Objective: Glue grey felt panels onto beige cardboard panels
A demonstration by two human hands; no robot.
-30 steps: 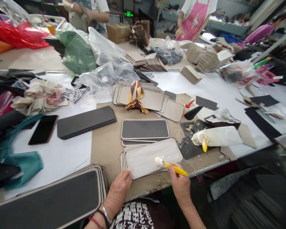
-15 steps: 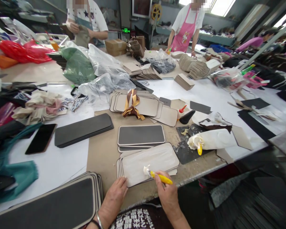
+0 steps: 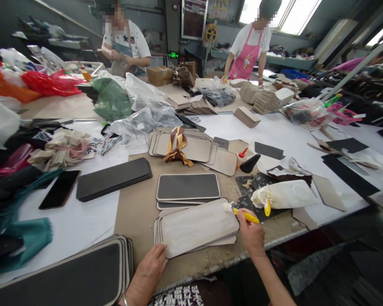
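My right hand [image 3: 252, 233] grips a glue brush [image 3: 246, 216] by its yellow handle. White paste clings to the bristles, which touch the upper right end of a pale rounded panel [image 3: 196, 229]. Wet paste streaks cover that panel, the top one of a fanned stack. My left hand [image 3: 153, 264] has its fingers closed at the panel's lower left corner, holding it. Just behind lie grey panels with light borders [image 3: 189, 187]. To the right, a white plastic container [image 3: 290, 194] lies on its side, its mouth caked with paste and a second yellow handle [image 3: 267, 207] there.
Larger dark panels [image 3: 67, 272] are stacked at the front left, near a phone [image 3: 60, 189] and a dark panel stack [image 3: 113, 178]. Behind sit strap-tied panels [image 3: 194, 148], a red-tipped bottle [image 3: 241, 157] and plastic bags [image 3: 143, 121]. Two people stand across the table.
My right hand has moved the brush rightward and up along the panel, from its lower middle to its right end. My left hand stays at the corner. The view has tilted slightly upward.
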